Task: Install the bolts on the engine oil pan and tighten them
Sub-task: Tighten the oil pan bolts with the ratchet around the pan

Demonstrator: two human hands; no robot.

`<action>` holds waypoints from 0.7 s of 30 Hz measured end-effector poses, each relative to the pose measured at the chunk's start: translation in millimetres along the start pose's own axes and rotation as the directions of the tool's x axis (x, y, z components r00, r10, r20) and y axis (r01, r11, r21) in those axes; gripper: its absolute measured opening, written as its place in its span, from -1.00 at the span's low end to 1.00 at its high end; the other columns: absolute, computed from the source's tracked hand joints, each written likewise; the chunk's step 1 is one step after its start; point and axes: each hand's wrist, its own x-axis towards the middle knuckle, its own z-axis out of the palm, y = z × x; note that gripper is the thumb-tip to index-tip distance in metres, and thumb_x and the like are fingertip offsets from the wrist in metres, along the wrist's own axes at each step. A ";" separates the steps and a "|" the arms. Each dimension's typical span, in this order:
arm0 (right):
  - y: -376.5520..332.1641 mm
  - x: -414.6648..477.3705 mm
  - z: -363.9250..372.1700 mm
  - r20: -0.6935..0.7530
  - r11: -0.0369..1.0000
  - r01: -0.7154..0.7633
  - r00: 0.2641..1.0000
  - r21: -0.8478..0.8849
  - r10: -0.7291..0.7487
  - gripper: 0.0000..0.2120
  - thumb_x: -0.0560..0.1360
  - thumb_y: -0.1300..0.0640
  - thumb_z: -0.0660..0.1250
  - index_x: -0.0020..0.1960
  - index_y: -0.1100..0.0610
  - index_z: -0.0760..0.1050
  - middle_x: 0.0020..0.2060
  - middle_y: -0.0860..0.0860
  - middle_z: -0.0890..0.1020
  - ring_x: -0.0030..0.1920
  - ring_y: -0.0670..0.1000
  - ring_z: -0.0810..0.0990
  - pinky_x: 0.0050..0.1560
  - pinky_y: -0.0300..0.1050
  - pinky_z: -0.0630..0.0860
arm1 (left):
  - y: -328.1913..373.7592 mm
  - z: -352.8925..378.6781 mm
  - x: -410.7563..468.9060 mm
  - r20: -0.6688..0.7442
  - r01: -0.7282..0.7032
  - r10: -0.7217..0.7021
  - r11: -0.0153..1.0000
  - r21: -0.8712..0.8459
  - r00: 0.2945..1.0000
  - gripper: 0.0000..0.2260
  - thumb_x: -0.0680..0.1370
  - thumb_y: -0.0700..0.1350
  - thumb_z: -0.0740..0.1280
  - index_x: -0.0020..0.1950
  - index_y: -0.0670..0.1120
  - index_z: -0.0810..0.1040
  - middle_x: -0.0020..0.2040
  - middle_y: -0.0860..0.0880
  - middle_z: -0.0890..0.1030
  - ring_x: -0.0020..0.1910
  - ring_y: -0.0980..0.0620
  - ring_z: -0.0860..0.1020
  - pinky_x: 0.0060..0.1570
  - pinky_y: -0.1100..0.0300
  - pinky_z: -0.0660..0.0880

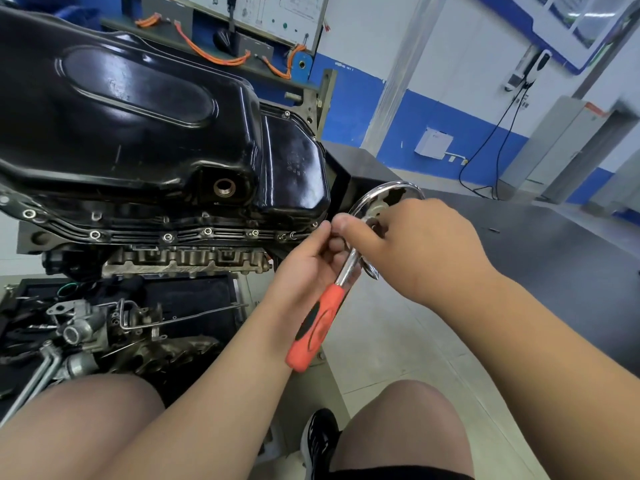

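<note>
Gripping ratchet (316, 326) shank w/ L hand (308, 265); R hand (415, 244) pinches its head, just beside oil pan (138, 116) corner. Several bolts (207, 231) sit in pan flange.

White wall (450, 64) with a blue band (433, 126) across upper right. Pale tiled floor (398, 341) at bottom centre, dark grey area (554, 254) to the right. Wiring board (277, 15) with orange cables (207, 51) at top centre. Grey cabinet (554, 140) at right edge.
</note>
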 end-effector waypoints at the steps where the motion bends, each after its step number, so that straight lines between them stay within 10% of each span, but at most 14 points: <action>1: 0.0 0.2 0.1 0.009 1.000 0.015 1.000 0.014 -0.016 -0.40 0.30 -0.45 -0.02 -0.47 0.07 0.31 -0.56 -0.03 0.38 -0.50 -0.03 0.39 -0.49 -0.21 0.14 | -0.5 0.5 -0.1 -0.028 -0.002 0.002 1.000 0.001 1.000 -0.76 0.58 -0.03 0.24 -0.14 -0.15 0.57 -0.25 -0.01 0.39 -0.32 0.13 0.35 -0.12 0.22 0.35; 7: 4.6 -0.4 -2.6 -0.084 0.942 0.271 0.953 -0.196 -0.291 -0.67 0.45 -0.21 0.27 0.05 0.00 0.52 -0.06 -0.06 0.52 0.03 0.03 0.44 -0.17 -0.14 0.22 | 0.6 1.8 -1.0 -0.066 0.015 -0.008 0.995 0.096 0.998 -0.67 0.57 0.10 0.27 -0.35 -0.03 0.47 -0.52 0.08 0.27 -0.56 0.15 0.30 -0.32 0.25 0.40; 13: 1.1 2.1 0.4 -0.003 0.996 -0.010 1.000 -0.089 0.010 -0.40 0.44 -0.40 -0.03 -0.41 0.09 0.34 -0.47 0.03 0.43 -0.43 0.02 0.42 -0.46 -0.20 0.16 | -0.5 0.3 -2.8 -0.005 -0.002 0.002 1.000 0.027 1.000 -0.75 0.61 -0.04 0.18 0.14 -0.16 0.53 -0.02 -0.06 0.46 -0.25 0.10 0.40 0.07 0.20 0.35; 17: 0.9 0.7 2.4 0.004 0.997 0.071 0.997 -0.034 -0.071 -0.51 0.41 -0.35 0.17 -0.34 0.08 0.39 -0.43 -0.04 0.44 -0.40 -0.04 0.42 -0.45 -0.19 0.18 | -2.9 2.8 -0.9 -0.078 -0.022 0.023 1.000 0.019 0.997 -0.71 0.60 0.01 0.23 -0.27 -0.10 0.49 -0.45 0.06 0.31 -0.48 0.15 0.30 -0.13 0.25 0.36; 21: 9.1 -3.7 3.1 -0.069 0.958 0.248 0.963 -0.143 -0.260 -0.71 0.46 -0.12 0.31 0.07 0.04 0.50 -0.03 -0.04 0.51 0.04 0.02 0.45 -0.18 -0.14 0.31 | -2.2 7.0 -3.9 -0.135 -0.010 0.017 0.998 0.054 0.991 -0.68 0.56 0.05 0.29 -0.35 -0.05 0.44 -0.53 0.08 0.24 -0.57 0.16 0.28 -0.27 0.25 0.39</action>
